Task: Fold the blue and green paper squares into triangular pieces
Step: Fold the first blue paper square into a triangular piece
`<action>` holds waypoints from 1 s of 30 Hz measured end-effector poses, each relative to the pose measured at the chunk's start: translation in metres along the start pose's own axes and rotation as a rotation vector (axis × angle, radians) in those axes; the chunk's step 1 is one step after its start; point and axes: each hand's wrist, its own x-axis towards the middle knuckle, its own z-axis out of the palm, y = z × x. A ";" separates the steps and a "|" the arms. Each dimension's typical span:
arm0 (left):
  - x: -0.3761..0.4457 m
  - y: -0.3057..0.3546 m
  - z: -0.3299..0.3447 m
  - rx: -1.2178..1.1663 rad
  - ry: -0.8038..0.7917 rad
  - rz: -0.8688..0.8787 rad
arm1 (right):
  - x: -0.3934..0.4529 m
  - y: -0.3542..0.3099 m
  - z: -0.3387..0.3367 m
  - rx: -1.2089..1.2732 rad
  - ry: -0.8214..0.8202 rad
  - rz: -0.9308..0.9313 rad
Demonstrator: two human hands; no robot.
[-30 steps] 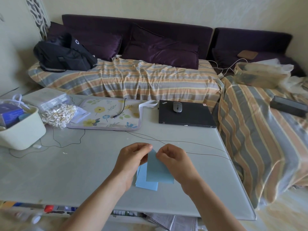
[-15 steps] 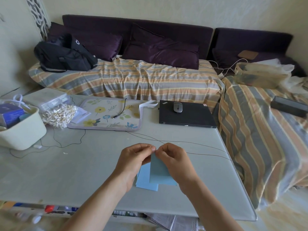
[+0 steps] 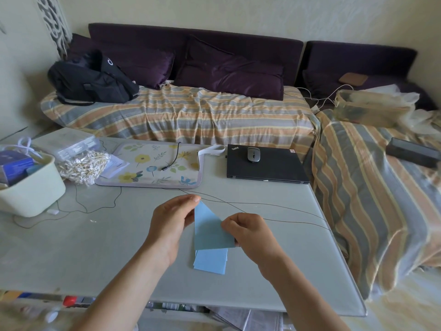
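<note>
You're pinching the top corner of the blue sheet (image 3: 210, 230) with your left hand (image 3: 170, 223), fingertips closed on the point so it acts as a pivot. Your right hand (image 3: 248, 231) is gripping the sheet's right edge, fingers curled round it, likely bringing that side over to form the diagonal. You're holding the sheet above the table (image 3: 71, 247), just over the spare blue squares (image 3: 211, 261), keeping the stack within reach. No green paper is showing.

Matt blue paper (image 3: 210, 231), smooth glossy pale tabletop (image 3: 95, 247), striped woven cloth cover (image 3: 191, 111).
</note>
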 end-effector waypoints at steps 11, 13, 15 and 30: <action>-0.002 -0.009 -0.002 0.562 -0.221 -0.085 | 0.007 0.014 -0.010 0.023 0.282 -0.005; -0.005 -0.012 -0.002 0.655 -0.325 -0.114 | 0.007 0.015 -0.011 0.036 0.322 0.001; -0.006 -0.014 -0.004 0.682 -0.374 -0.130 | 0.008 0.014 -0.011 0.089 0.330 0.008; -0.004 -0.014 0.001 0.379 -0.242 -0.065 | 0.003 0.012 -0.004 0.033 -0.091 0.048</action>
